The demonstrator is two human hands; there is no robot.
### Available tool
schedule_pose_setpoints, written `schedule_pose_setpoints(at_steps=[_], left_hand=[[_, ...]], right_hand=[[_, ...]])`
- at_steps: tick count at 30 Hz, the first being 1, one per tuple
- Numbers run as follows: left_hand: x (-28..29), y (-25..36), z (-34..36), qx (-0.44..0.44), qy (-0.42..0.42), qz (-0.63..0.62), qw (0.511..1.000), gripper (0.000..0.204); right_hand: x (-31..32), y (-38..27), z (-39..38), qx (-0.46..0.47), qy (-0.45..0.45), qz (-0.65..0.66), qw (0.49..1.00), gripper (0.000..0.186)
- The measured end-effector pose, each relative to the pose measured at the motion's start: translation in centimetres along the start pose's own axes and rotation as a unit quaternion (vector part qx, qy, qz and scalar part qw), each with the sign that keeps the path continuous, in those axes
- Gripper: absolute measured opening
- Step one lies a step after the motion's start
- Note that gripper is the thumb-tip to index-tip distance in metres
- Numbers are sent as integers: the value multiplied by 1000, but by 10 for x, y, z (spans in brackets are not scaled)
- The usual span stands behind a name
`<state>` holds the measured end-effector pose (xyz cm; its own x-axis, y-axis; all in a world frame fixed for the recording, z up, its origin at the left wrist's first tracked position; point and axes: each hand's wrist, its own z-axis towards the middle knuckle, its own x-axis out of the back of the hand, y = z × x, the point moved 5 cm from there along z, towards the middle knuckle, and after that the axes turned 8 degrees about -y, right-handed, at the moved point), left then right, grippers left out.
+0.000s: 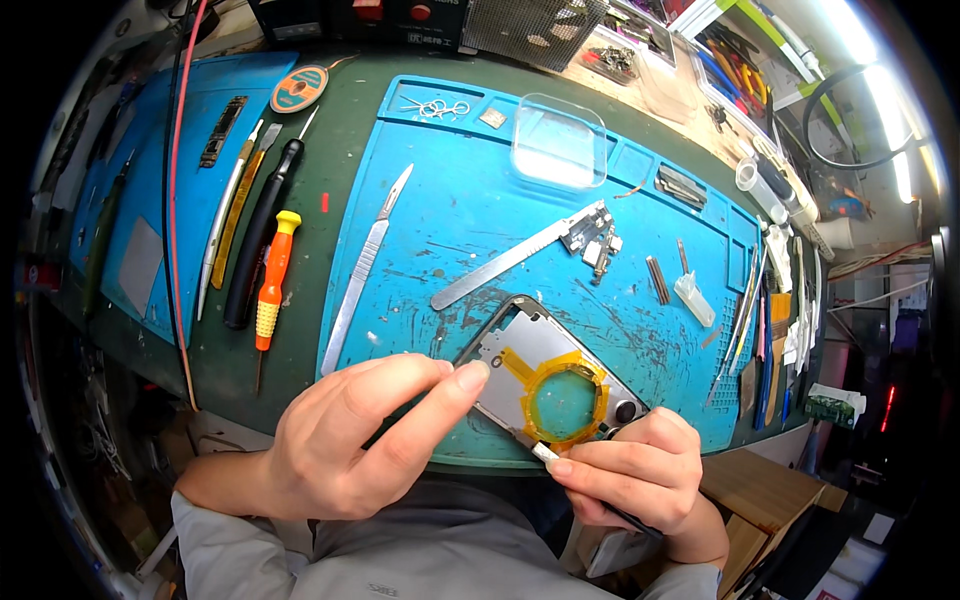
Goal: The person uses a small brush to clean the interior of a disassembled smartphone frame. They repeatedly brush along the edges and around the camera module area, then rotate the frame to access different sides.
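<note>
A metal phone frame (510, 350) with dark edges lies tilted over the front of the blue mat. Yellow tape (521, 370) rings a large round opening in it, and a dark round part sits near its right corner. My right hand (640, 470) is closed on the frame's lower right edge. By that thumb is a small white piece (545, 452), and a dark slim thing (635, 522) shows below the fingers. My left hand (370, 430) pinches thumb and forefinger together at the frame's left edge; what is between them cannot be made out.
Beyond the frame, a metal blade handle (515, 260) touches small metal parts (600, 245) on the blue mat (450, 200). A scalpel (370, 255) lies at left, beside an orange screwdriver (276, 275). A clear plastic box (560, 145) stands behind. Tweezers and tools line the right edge.
</note>
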<state>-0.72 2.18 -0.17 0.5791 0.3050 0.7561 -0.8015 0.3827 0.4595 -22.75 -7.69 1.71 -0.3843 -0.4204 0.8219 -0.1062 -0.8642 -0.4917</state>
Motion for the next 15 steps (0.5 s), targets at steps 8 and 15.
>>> schedule_pose_setpoints(at_steps=[8, 15], left_hand=[[0, -2, -2, -4, 3, 0, 1000, 51], [0, -3, -4, -16, 4, 16, 1000, 49]], right_hand=[[-1, 0, 4, -4, -5, 5, 1000, 39], [0, 0, -1, -6, -6, 16, 1000, 39]])
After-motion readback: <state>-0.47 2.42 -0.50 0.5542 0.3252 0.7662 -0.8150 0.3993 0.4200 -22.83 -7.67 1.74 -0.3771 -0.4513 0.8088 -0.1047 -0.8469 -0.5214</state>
